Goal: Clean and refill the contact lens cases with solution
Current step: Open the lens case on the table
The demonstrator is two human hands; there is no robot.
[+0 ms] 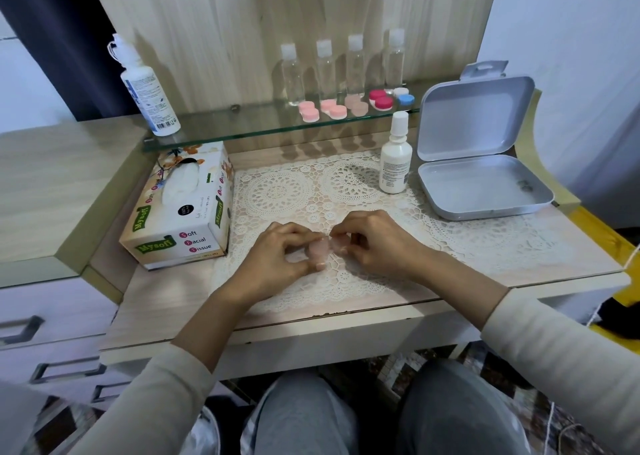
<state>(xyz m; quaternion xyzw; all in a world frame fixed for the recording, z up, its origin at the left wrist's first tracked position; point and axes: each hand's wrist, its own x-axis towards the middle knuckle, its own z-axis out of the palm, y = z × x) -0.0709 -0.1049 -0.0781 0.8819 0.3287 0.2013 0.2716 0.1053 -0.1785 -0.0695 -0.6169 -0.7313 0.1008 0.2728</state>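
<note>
Soft even light, wide-angle edge distortion.

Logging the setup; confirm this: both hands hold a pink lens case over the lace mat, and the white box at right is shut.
Wrong: the head view shows the white box open, lid raised. The left hand and right hand do hold the pink lens case over the lace mat.
</note>
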